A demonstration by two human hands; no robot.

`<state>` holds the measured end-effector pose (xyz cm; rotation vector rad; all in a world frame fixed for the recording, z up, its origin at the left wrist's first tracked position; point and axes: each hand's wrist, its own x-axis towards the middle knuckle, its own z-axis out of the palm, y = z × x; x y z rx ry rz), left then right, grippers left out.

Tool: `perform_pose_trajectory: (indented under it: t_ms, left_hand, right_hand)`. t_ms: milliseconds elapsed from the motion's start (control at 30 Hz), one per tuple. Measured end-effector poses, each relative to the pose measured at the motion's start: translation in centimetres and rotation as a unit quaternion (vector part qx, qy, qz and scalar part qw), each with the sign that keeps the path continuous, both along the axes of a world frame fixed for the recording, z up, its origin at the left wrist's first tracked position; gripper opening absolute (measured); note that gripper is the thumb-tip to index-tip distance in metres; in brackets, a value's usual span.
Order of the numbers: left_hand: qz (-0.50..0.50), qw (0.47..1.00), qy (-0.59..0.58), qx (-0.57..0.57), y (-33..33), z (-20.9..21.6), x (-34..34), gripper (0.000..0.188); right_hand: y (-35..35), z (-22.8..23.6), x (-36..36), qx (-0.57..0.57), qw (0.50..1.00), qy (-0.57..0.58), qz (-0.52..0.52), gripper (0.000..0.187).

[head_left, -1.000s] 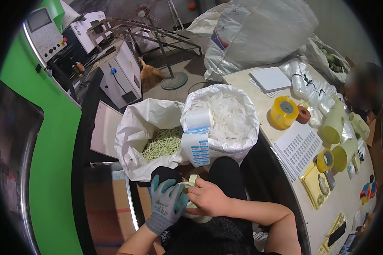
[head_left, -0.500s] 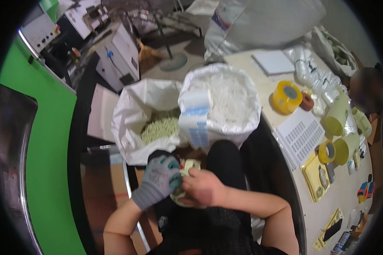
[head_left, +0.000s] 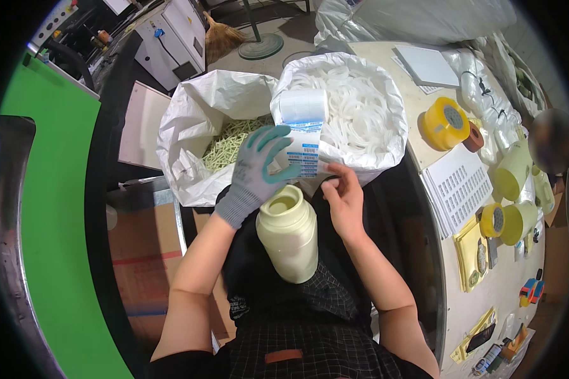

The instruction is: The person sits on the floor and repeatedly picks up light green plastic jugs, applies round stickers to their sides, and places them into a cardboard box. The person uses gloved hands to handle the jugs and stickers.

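Pale-green jar (head_left: pixel 289 239) rests mouth-up on the lap (head_left: pixel 336 292), presumably freeing both hands: gloved left hand (head_left: pixel 257 165), fingers parted, overlaps the label strip (head_left: pixel 305 148), contact unclear; bare right hand (head_left: pixel 346 203), half-curled around nothing visible, hovers alongside.

Pale-green plastic jar (head_left: pixel 289 237): uncovered.
Grey-teal-gloved left grip (head_left: pixel 258 163): shifted to jar's eleven o'clock.
Bare right grip (head_left: pixel 346 202): off, two o'clock.

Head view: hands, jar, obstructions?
Left gloved hand at label strip, contact unclear; right bare hand empty beside it. Pale-green wide-mouthed jar in lap, uncapped, unobstructed.
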<state>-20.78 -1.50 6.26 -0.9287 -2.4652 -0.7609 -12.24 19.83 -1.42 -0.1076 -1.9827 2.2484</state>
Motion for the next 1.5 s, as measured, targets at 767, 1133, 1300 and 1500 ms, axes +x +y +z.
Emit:
perform_pose_trajectory:
  t_ms: [767,1133,1300,1500]
  left_hand:
    - [0.016,0.996,0.075,-0.054,2.6,-5.3,-4.1,0.03]
    - [-0.012,0.999,0.043,-0.01,2.1,-4.7,-3.1,0.016]
    - [0.155,0.841,-0.396,0.335,-1.8,-5.8,4.2,0.012]
    - [0.024,0.997,-0.031,0.064,-0.7,-5.9,11.6,0.01]
  right_hand:
    - [-2.1,-2.0,-7.4,-0.188,0.978,-0.086,0.01,0.025]
    - [-1.6,-1.3,-6.3,-0.208,0.974,-0.082,0.018,0.038]
    - [3.0,-0.9,0.8,-0.208,0.975,-0.073,0.024,0.042]
    - [10.7,1.4,13.5,-0.158,0.864,-0.354,0.322,0.052]
